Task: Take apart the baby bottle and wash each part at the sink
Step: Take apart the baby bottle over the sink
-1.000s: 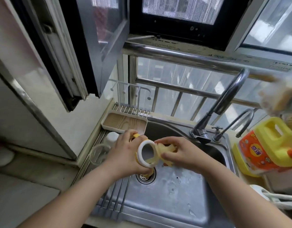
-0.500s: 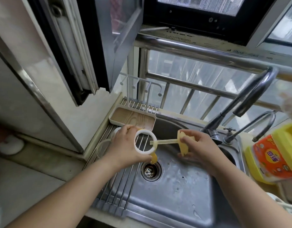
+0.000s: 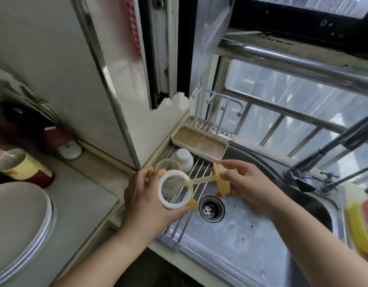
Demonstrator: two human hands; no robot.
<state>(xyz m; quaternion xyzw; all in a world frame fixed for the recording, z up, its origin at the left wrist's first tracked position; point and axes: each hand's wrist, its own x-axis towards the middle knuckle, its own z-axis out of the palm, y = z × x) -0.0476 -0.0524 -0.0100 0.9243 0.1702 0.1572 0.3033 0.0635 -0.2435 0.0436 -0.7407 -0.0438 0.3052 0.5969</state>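
Straw pulled from collar over the sink (image 3: 262, 241) — disassembly step, washing not yet begun.

Left hand (image 3: 145, 195) grips the white collar (image 3: 174, 189) with yellow handles round its rim; right hand (image 3: 247, 183) pinches the yellow nipple piece (image 3: 220, 181), its straw (image 3: 201, 181) reaching back to the collar. Both sit above the rack (image 3: 191, 183), near the drain (image 3: 210, 208). Bottle (image 3: 168, 166) and cap (image 3: 183, 158) rest on the rack. Judged: parts light, collar stiff — hold by rim; nipple and straw soft, likely slippery once wet, so pinch near the base.
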